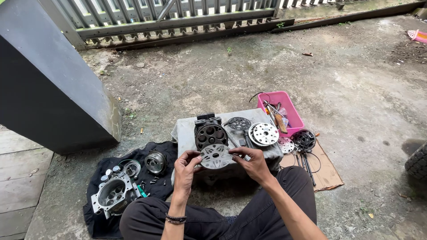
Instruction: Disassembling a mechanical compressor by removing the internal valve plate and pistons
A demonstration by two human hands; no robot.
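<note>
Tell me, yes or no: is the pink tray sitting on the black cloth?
No. The pink tray sits on the concrete right of the grey block, while the black cloth lies to the left.

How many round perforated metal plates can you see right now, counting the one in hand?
4. One plate held between left hand and right hand; a dark one and a bright one on the cloth-covered block; a small one on cardboard. Others may be hidden.

The tyre point(418, 161) is cut off by the right edge; small bolts point(153, 181) on the black cloth point(95, 222) are too tiny to identify, and the cloth runs off the bottom edge
</note>
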